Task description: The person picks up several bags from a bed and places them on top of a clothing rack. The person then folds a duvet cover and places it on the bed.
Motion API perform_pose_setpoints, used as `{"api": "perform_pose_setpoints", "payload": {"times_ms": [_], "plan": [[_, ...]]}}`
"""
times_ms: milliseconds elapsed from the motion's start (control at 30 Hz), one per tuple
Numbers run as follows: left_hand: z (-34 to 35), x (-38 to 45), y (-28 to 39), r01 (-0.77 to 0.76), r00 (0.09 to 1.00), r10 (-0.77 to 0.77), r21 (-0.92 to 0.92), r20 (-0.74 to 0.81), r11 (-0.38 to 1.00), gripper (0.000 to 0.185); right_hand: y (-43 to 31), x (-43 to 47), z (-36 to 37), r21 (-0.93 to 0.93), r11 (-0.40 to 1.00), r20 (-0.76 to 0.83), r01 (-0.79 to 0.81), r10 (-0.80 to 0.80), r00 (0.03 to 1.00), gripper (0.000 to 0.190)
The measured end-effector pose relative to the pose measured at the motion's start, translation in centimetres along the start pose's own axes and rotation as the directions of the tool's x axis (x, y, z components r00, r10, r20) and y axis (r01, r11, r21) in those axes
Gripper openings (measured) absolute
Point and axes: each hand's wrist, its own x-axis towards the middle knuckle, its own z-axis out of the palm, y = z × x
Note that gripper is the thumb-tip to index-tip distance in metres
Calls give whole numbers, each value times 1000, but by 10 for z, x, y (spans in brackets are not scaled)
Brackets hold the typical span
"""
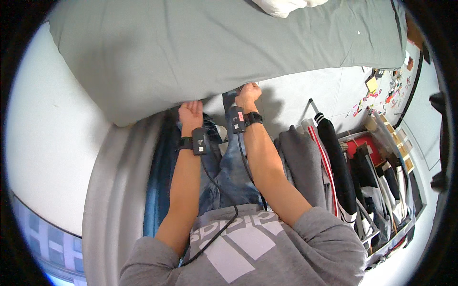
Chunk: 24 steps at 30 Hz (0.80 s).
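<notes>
A grey bed sheet [200, 53] covers the bed in front of me, its lower edge hanging in a slanted line. At that edge is my left hand [191, 112], its fingers bent against the hem; whether they pinch the cloth is hidden. My right hand [249, 93] is farther right along the same edge, its fingers curled closed at the fabric. Each wrist wears a black strap with a small black device, the left device [199, 141] and the right device [237, 120], both trailing black cables.
Grey curtains [114, 178] hang at my left by a window. Jackets on a rack [311, 103] stand close on my right, beside a crate of folded clothes [379, 246]. Small colourful items [372, 94] lie scattered on the pale floor [322, 85]. White bedding [286, 7] rests on the bed.
</notes>
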Motion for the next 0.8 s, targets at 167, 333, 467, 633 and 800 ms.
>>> {"api": "perform_pose_setpoints", "payload": {"times_ms": [167,333,467,633,800], "plan": [[15,0,-33,108,977,-111,29,183,994,25,-3,37,-37,-5,1000,176,14,-13,984,16],[21,11,-68,89,987,-87,-6,136,996,18,-28,86,-56,334,943,281,11,-111,953,22],[32,13,-97,126,986,-134,81,100,989,23,-59,112,-51,452,891,159,-31,-47,986,11],[47,-1,-111,-1,997,0,20,73,1000,20,-94,129,-52,498,852,67,164,-226,972,1],[66,-22,-85,49,996,-72,-305,-62,951,42,-123,121,-58,521,853,291,4,-183,939,22]]}}
